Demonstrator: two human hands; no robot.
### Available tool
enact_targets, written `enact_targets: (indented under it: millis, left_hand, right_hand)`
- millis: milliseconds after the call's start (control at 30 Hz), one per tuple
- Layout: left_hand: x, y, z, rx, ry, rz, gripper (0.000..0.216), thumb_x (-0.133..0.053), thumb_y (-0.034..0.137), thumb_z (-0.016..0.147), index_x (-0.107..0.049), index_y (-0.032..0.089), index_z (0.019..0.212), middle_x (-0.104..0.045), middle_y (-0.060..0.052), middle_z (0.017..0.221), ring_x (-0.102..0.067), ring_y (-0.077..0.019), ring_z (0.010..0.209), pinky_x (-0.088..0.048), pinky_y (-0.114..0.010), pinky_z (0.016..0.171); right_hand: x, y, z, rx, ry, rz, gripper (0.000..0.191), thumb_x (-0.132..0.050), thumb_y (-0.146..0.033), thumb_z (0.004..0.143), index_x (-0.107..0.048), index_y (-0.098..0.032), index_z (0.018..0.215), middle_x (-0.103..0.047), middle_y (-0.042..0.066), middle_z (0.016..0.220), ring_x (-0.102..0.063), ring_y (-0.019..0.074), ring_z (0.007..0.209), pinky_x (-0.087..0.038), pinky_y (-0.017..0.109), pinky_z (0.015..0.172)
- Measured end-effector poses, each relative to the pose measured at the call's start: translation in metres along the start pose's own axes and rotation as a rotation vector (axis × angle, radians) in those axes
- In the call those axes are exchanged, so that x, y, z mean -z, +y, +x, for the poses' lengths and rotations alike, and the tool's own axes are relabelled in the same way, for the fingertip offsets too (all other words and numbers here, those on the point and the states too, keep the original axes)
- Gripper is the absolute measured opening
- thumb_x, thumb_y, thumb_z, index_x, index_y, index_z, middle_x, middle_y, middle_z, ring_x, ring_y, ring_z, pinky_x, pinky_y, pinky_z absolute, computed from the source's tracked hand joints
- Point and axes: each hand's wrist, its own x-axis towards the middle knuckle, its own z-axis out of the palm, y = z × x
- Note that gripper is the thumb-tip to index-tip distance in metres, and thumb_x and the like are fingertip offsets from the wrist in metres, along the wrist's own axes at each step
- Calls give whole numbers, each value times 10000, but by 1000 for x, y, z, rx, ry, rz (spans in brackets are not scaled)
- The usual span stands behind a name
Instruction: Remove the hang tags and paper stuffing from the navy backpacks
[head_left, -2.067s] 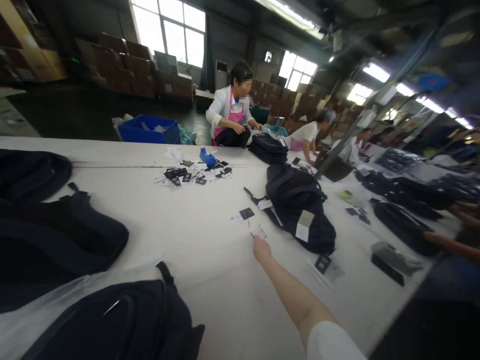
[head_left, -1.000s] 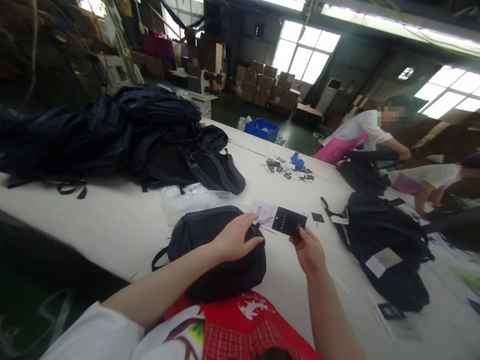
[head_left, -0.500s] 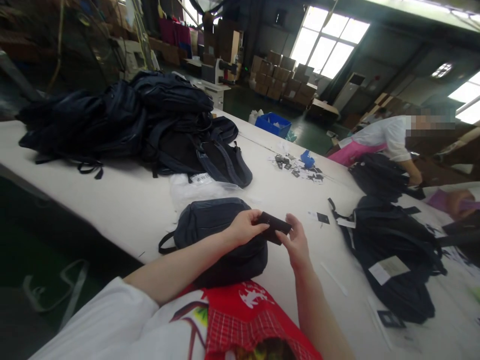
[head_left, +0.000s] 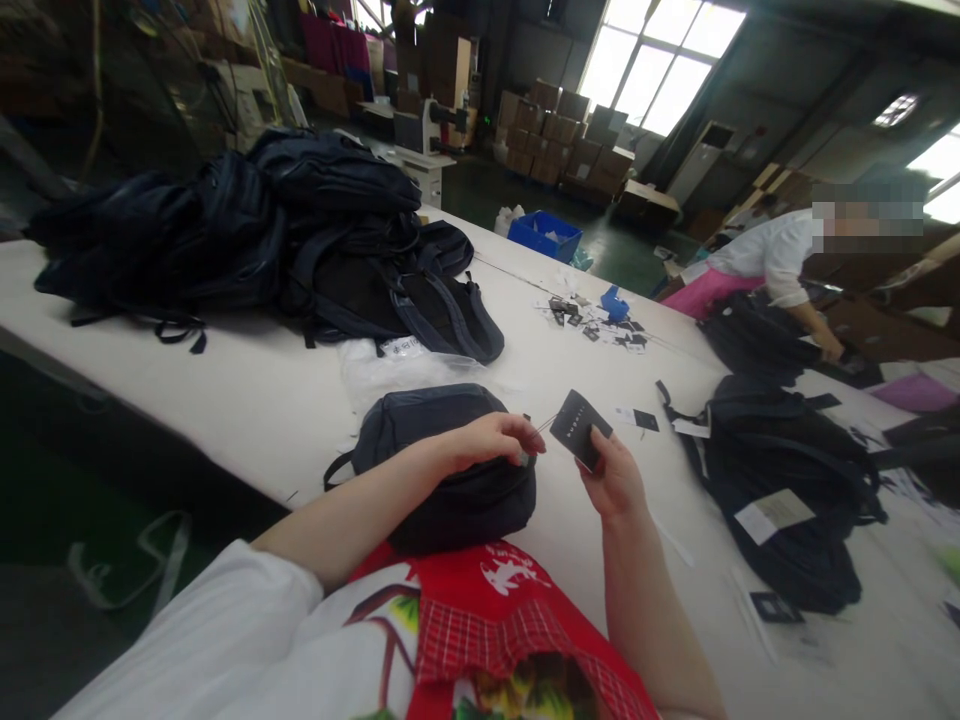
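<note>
Pinching the tag (head_left: 576,425) in the right hand (head_left: 616,475), just off the right end of the bag (head_left: 480,505), with thumb on its face and fingers behind. Curling the left hand (head_left: 491,440) half-closed over that end, near the string (head_left: 546,424); cannot tell whether gripping it. Should handle as light, stiff card, perhaps slick, easily creased; best taken by an edge, clear of the string. Cannot see the tag's back, the string's far end, or the bag's middle under the left forearm.

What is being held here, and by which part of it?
The right hand holds the black tag by its lower-right edge. Whether the left hand grips the thin string beside it cannot be told.
</note>
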Motion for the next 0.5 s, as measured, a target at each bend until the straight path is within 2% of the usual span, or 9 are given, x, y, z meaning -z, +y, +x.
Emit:
enact_targets:
  millis: [67, 133, 233, 300, 400, 500]
  left_hand:
    - [0, -1, 1, -12, 23, 37, 435, -658, 96, 572, -688, 124, 1005, -718, -99, 975, -644, -192, 901, -483, -266, 713]
    - [0, -1, 2, -8, 108, 48, 425, -660, 95, 588, -680, 120, 1012, -721, -96, 935, -656, -186, 858, -487, -265, 695]
    - [3, 3, 4, -72, 225, 36, 202, -642, 110, 640, -704, 106, 833, -722, -86, 805, -661, -163, 775, -502, -277, 747]
    - [4, 9, 3, -117, 239, -20, 122, -629, 119, 670, -705, 106, 764, -725, -86, 802, -655, -142, 723, -510, -279, 767]
    - [4, 18, 2, -125, 288, -142, 153, -591, 77, 680, -711, 104, 770, -730, -104, 939, -659, -125, 693, -527, -256, 703]
    - [1, 25, 3, -58, 390, -257, 208, -544, 7, 677, -712, 91, 766, -728, -108, 856, -669, -135, 677, -539, -244, 652]
  right_hand:
    - [0, 0, -1, 8, 5, -4, 304, -760, -299, 723, -689, -233, 1011, -734, 20, 991, -678, 170, 882, -553, 248, 678]
    - [-1, -1, -1, 12, 4, 2, 298, -760, -295, 721, -691, -226, 1003, -734, 22, 993, -679, 172, 886, -557, 247, 678]
    - [-2, 0, -2, -26, -12, 12, 305, -769, -271, 704, -701, -211, 995, -738, 26, 988, -680, 165, 890, -558, 242, 739]
    - [-3, 2, -3, -82, -48, 3, 315, -768, -266, 700, -705, -203, 1002, -739, 32, 996, -682, 173, 902, -556, 254, 777]
    - [-5, 8, -6, -147, -89, -2, 332, -760, -275, 703, -702, -211, 1024, -738, 33, 1015, -678, 200, 941, -552, 301, 817]
    - [-9, 15, -11, -139, -131, 8, 352, -763, -293, 704, -696, -215, 1040, -733, 38, 1039, -668, 211, 973, -528, 343, 877]
